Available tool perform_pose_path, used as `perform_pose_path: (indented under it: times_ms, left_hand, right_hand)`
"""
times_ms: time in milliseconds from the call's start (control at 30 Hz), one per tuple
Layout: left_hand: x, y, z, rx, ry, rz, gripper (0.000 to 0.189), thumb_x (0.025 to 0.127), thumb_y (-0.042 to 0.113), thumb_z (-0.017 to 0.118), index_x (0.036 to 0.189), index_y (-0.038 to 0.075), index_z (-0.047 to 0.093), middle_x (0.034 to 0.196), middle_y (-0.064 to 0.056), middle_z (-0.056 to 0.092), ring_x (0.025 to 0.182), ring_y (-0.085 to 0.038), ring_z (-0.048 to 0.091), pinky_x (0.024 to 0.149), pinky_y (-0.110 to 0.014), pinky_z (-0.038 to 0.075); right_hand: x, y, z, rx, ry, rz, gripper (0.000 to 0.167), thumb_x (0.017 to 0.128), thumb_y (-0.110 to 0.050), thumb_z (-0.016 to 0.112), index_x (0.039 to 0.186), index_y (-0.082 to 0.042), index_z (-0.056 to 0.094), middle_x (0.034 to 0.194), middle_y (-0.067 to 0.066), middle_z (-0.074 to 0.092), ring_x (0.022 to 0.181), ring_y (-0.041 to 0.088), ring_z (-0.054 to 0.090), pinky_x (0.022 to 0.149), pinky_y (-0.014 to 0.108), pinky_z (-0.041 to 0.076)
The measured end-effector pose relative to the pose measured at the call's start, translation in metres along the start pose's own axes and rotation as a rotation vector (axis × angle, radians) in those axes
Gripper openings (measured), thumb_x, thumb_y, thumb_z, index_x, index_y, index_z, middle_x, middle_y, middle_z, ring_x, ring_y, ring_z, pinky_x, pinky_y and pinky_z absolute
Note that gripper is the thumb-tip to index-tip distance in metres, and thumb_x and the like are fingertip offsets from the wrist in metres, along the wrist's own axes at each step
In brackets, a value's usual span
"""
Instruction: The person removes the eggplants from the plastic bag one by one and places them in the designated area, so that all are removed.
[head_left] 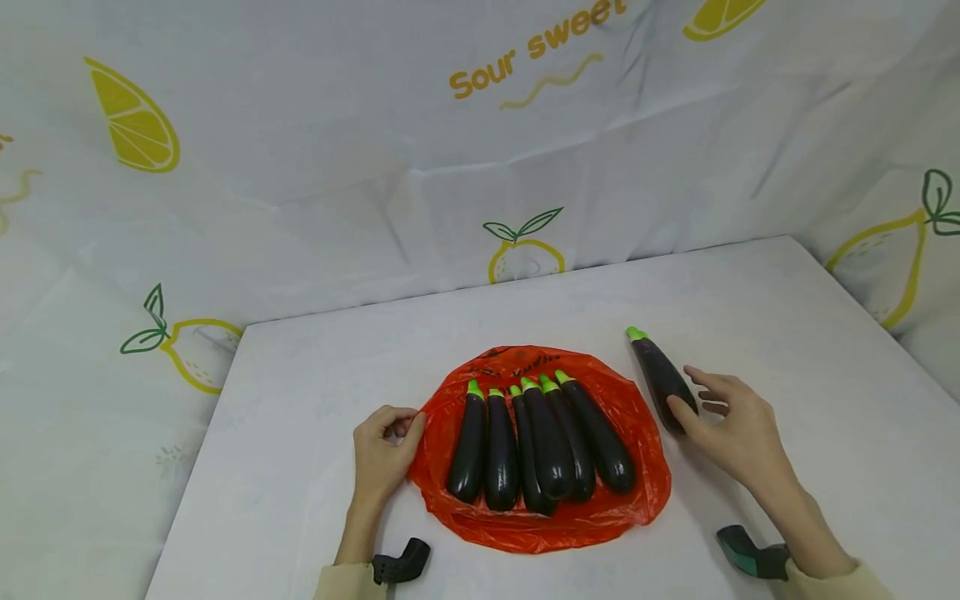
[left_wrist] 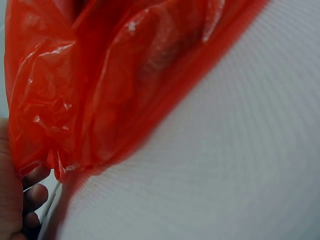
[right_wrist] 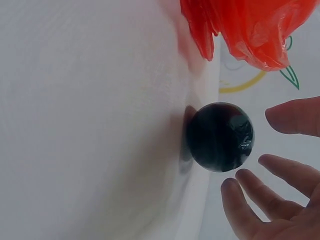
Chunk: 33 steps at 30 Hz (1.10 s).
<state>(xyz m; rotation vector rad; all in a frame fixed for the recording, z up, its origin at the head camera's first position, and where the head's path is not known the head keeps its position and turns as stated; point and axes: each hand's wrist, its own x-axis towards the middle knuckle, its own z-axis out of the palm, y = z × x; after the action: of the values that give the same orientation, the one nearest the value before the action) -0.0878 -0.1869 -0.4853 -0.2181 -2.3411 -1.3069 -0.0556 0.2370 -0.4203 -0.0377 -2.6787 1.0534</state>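
A red plastic bag (head_left: 652,500) lies spread on the table with several eggplants (head_left: 547,433) side by side on it, green stem ends pointing away. At its left edge, my left hand (head_left: 384,450) pinches the plastic between thumb and curled fingers; the left wrist view shows the gathered bag (left_wrist: 55,110) at the fingers. One more eggplant (head_left: 660,375) lies on the table to the right of the bag. My right hand (head_left: 731,425) is beside its rounded lower end, thumb and fingers spread. In the right wrist view, a gap shows between the fingertips (right_wrist: 232,185) and the eggplant's end (right_wrist: 220,137).
The white table (head_left: 300,392) extends on both sides of the bag. A white cloth with lemon prints (head_left: 337,167) hangs behind and beside it. Dark wrist-worn devices (head_left: 401,562) show at both forearms, near the table's front.
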Motion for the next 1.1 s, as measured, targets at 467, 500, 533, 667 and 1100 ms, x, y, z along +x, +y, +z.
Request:
perform_pose_path:
  times_ms: [467, 500, 533, 667, 1100]
  left_hand:
    - [0.0, 0.0, 0.0, -0.015, 0.003, 0.008, 0.003, 0.087, 0.01, 0.076, 0.084, 0.008, 0.077, 0.068, 0.001, 0.062, 0.064, -0.004, 0.051, 0.059, -0.017, 0.043]
    - [0.0, 0.0, 0.0, -0.013, 0.002, 0.008, 0.004, 0.087, 0.01, 0.076, 0.084, 0.008, 0.077, 0.068, 0.001, 0.062, 0.064, -0.004, 0.051, 0.059, -0.017, 0.043]
    - [0.0, 0.0, 0.0, -0.012, 0.001, 0.007, 0.004, 0.087, 0.01, 0.076, 0.084, 0.007, 0.077, 0.068, 0.001, 0.062, 0.065, -0.004, 0.051, 0.059, -0.017, 0.043]
    - [0.0, 0.0, -0.001, -0.009, -0.004, -0.003, 0.006, 0.087, 0.012, 0.076, 0.085, 0.006, 0.077, 0.069, 0.0, 0.063, 0.065, -0.004, 0.051, 0.059, -0.017, 0.043]
    - [0.0, 0.0, 0.0, -0.004, -0.012, -0.001, 0.009, 0.088, 0.013, 0.076, 0.086, 0.004, 0.077, 0.069, -0.001, 0.063, 0.065, -0.004, 0.051, 0.059, -0.016, 0.043]
  right_hand:
    - [-0.007, -0.026, -0.007, 0.169, 0.058, -0.051, 0.041, 0.086, -0.01, 0.08, 0.123, 0.003, 0.07, 0.119, 0.024, 0.069, 0.095, -0.019, 0.049, 0.083, -0.006, 0.038]
    - [-0.008, -0.029, -0.007, 0.177, 0.056, -0.059, 0.04, 0.086, -0.009, 0.08, 0.123, 0.002, 0.07, 0.118, 0.022, 0.069, 0.095, -0.018, 0.05, 0.083, -0.006, 0.039]
    - [-0.009, -0.032, -0.007, 0.185, 0.054, -0.066, 0.04, 0.085, -0.008, 0.08, 0.123, 0.002, 0.07, 0.118, 0.02, 0.07, 0.094, -0.016, 0.052, 0.083, -0.005, 0.04]
    - [-0.013, -0.042, -0.005, 0.243, 0.04, -0.097, 0.04, 0.083, -0.003, 0.081, 0.122, 0.001, 0.071, 0.113, -0.007, 0.069, 0.092, -0.009, 0.058, 0.084, -0.002, 0.044]
    - [-0.026, -0.07, 0.014, 0.333, -0.064, -0.112, 0.041, 0.08, -0.003, 0.084, 0.12, -0.002, 0.073, 0.111, 0.016, 0.072, 0.086, 0.004, 0.067, 0.081, 0.007, 0.052]
